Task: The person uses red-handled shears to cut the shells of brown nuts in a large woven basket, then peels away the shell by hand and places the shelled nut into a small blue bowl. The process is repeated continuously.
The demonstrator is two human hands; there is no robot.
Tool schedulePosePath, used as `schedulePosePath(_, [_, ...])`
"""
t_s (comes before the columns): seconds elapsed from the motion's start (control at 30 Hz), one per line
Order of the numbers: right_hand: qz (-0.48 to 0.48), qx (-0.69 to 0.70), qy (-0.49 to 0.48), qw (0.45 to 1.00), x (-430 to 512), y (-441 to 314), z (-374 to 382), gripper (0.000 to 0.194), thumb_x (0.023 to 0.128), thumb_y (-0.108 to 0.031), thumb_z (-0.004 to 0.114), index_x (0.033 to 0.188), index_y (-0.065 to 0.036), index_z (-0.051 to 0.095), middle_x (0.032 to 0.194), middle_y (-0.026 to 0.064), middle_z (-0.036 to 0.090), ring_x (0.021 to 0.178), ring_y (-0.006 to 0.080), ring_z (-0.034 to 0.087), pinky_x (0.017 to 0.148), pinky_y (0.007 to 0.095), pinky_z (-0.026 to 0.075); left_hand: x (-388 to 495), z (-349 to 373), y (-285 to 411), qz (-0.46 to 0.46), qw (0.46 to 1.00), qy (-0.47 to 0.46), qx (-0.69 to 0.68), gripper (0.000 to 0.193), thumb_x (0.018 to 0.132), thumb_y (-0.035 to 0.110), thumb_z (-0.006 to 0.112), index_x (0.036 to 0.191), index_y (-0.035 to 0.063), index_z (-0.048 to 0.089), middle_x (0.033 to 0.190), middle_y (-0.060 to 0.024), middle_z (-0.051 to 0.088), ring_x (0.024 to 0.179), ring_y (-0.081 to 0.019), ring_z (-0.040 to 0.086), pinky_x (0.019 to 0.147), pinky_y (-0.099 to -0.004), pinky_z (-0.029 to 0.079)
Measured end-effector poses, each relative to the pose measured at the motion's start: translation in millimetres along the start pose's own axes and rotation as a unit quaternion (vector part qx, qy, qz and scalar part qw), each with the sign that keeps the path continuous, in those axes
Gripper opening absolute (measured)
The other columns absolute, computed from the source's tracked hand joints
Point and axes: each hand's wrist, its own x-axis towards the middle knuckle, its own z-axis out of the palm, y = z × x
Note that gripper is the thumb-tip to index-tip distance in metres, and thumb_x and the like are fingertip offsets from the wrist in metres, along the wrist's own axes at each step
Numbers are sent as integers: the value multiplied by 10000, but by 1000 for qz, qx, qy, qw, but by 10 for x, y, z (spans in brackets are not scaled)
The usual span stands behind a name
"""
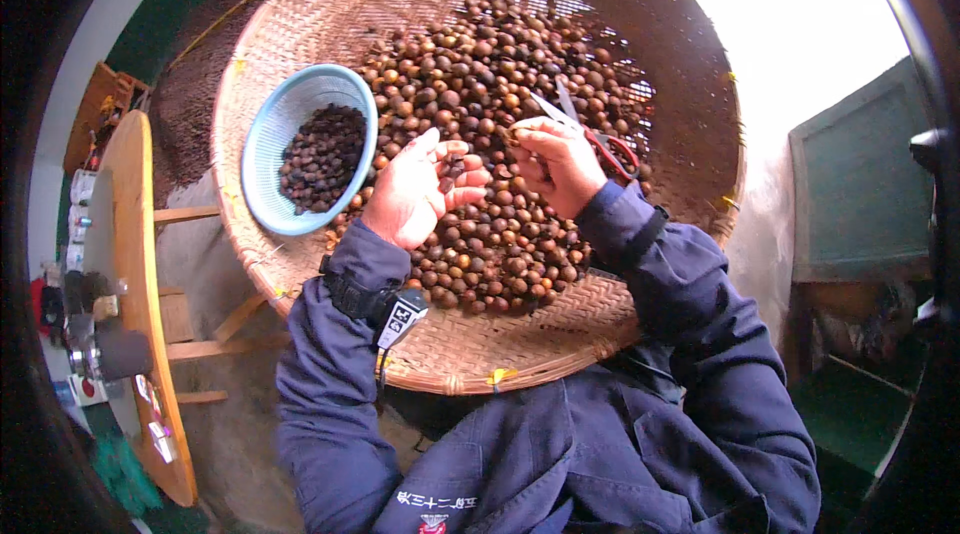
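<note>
My left hand (414, 192) is palm up over the pile, its curled fingers holding several small dark seeds or shell pieces (450, 168). Thumb and fingertips of my right hand (556, 159) pinch a small brown piece (513, 136), perhaps husk. Beside and partly behind that hand are scissors with red handles (616, 153), blades apart and pointing away from me; whether the hand touches them I cannot tell. Round brown fruits or nuts (457, 53) heap in a large woven bamboo basket (465, 369). A light-blue plastic colander (262, 151) left of my left hand contains small dark seeds (322, 159).
The basket's near rim reaches over my lap. To the left stands a wooden-edged table (146, 234) with small items on it. Dark granular material (217, 76) lies beyond the basket at upper left. A green board or panel (859, 174) stands on the right.
</note>
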Motion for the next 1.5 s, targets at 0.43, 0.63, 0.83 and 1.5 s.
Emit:
schedulePosePath(0.43, [-18,-64,-10,998,-76,6,122,42,909,-81,559,947,-65,568,666,-4,479,484,65,389,410,211,287,-544,-844,1006,367,875,312,49,544,993,441,397,1245,-33,486,1284,-200,530,1257,-335,470,1077,-461,331])
schedulePosePath(0.63, [-10,-75,27,997,-203,-205,348,39,913,-130,573,939,-101,572,680,-29,488,490,53,381,412,215,268,-429,-839,1015,456,809,364,76,422,995,289,443,1223,-58,518,1200,-195,571,1166,-287,540,1025,-340,400])
schedulePosePath(0.83, [-20,-119,-176,977,-867,-705,317,95,910,-161,558,942,-73,575,643,-30,464,463,46,371,404,213,257,-369,-446,766,438,816,299,230,246,972,214,481,923,10,609,732,-82,639,625,-173,641,609,-302,542])
schedulePosePath(1.5, [51,-725,-200,657,-2533,-63,-417,431,824,-138,605,1221,22,548,1194,245,575,1111,389,560,948,426,465,-18,15,-900,83,617,-229,748,363,753,52,612,1115,38,628,1017,-141,667,959,-274,643,843,-367,520])
